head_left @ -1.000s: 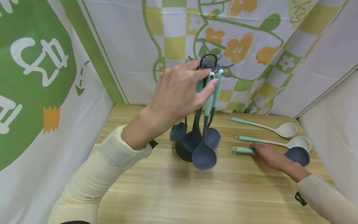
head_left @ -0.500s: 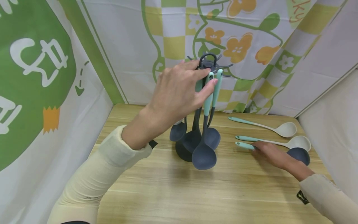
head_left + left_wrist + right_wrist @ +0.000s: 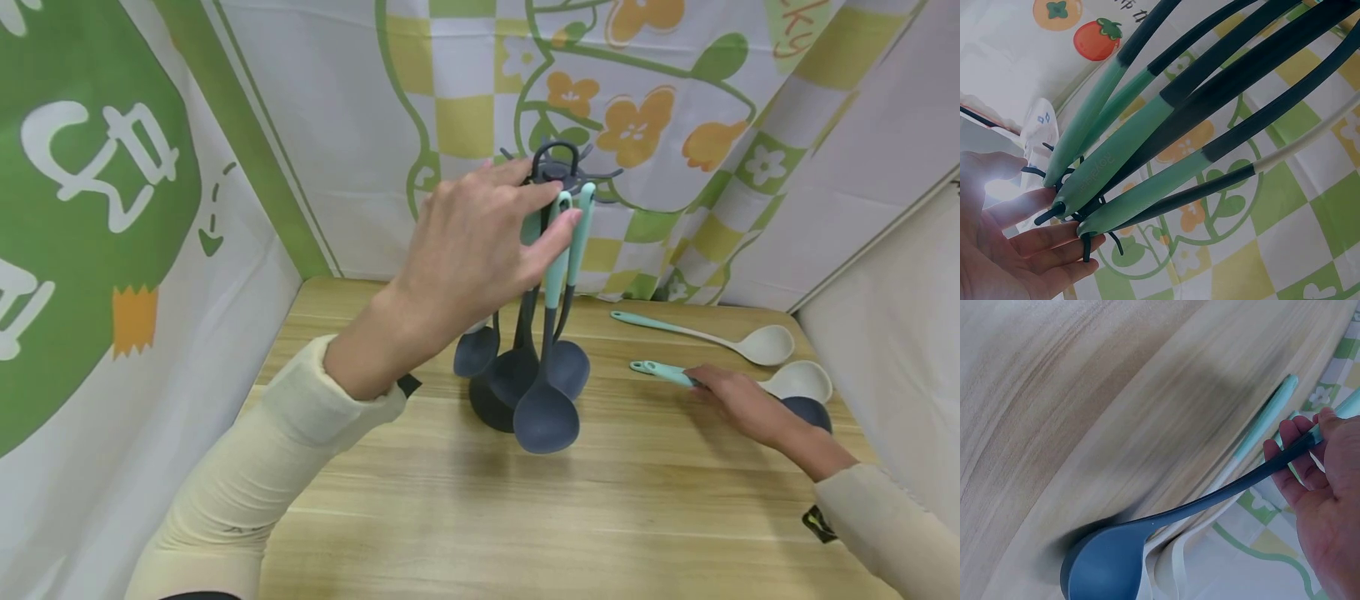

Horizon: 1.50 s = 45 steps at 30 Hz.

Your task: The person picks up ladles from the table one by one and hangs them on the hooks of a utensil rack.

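Observation:
My left hand (image 3: 480,233) reaches over the top of a dark utensil stand (image 3: 491,412), its nearly straight fingers resting among the hooks of the hub. Mint handles hang there, including that of a dark ladle (image 3: 546,421) at the front. In the left wrist view the fingertips lie beside the handle ends (image 3: 1113,153). To the right, my right hand (image 3: 738,404) pinches a second dark ladle (image 3: 1107,565) where its mint handle meets the dark shaft. That ladle overlaps the nearer white ladle (image 3: 804,380) in the head view. My hand hides part of its shaft.
Another white ladle (image 3: 767,345) with a mint handle lies farther back on the wooden table (image 3: 525,533). Several dark utensils, among them a spoon-like head (image 3: 476,352), hang round the stand. A patterned curtain (image 3: 465,125) and white side walls enclose the table.
The right hand has moved the dark ladle slightly away from me and to the right, its handle end now over that of the nearer white ladle. The left hand stays at the stand.

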Each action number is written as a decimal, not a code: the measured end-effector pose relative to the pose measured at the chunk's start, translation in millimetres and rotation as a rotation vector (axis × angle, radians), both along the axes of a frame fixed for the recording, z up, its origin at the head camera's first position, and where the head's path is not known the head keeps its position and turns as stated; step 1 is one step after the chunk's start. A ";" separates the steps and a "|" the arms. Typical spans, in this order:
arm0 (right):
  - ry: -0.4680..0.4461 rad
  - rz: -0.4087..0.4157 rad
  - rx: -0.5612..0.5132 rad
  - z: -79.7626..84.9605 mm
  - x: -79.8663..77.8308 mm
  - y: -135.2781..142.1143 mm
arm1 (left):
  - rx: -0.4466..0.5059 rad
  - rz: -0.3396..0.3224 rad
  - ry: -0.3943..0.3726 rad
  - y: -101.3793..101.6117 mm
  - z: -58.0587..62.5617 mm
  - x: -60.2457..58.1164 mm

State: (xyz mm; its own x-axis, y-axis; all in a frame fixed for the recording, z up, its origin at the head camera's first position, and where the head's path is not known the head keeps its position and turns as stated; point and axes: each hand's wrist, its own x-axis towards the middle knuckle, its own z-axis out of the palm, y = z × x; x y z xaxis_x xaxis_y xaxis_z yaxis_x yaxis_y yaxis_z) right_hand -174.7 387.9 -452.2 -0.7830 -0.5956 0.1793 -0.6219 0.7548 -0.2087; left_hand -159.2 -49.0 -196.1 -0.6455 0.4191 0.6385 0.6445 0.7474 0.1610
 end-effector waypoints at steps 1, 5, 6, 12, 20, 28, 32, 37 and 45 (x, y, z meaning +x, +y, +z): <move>0.017 -0.003 0.000 0.7 0.2 0.5 | -0.001 0.001 -0.002 0.0 0.1 0.0; 0.051 -0.021 -0.013 4.6 1.0 2.2 | -0.009 0.008 -0.005 0.3 0.6 -0.2; 0.057 -0.027 -0.017 5.5 1.1 2.7 | -0.010 0.009 -0.003 0.3 0.7 -0.3; 0.103 -0.061 -0.046 9.2 1.1 7.0 | -0.001 0.004 -0.003 0.2 0.6 -0.3; 0.131 -0.089 -0.080 14.9 0.4 11.0 | -0.003 0.006 -0.011 0.2 0.7 0.3; 0.176 -0.069 -0.165 17.7 -1.4 20.2 | 0.004 0.001 -0.008 -0.1 0.4 0.2; 0.207 -0.066 -0.196 20.4 -0.7 23.7 | 0.002 -0.001 -0.009 -0.3 0.4 0.3; 0.227 -0.092 -0.234 23.5 -0.1 27.5 | 0.001 0.000 -0.013 0.1 1.3 0.5; 0.226 -0.118 -0.323 29.9 1.1 34.4 | 0.003 0.000 -0.023 -0.3 1.5 0.4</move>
State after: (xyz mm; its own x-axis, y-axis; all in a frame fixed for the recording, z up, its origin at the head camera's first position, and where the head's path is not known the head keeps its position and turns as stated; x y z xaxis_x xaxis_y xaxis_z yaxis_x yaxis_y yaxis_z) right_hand -173.6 422.2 -422.3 -0.7623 -0.3888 0.5174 -0.5921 0.7418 -0.3148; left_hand -158.8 -49.3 -194.6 -0.6600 0.4174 0.6247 0.6406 0.7470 0.1777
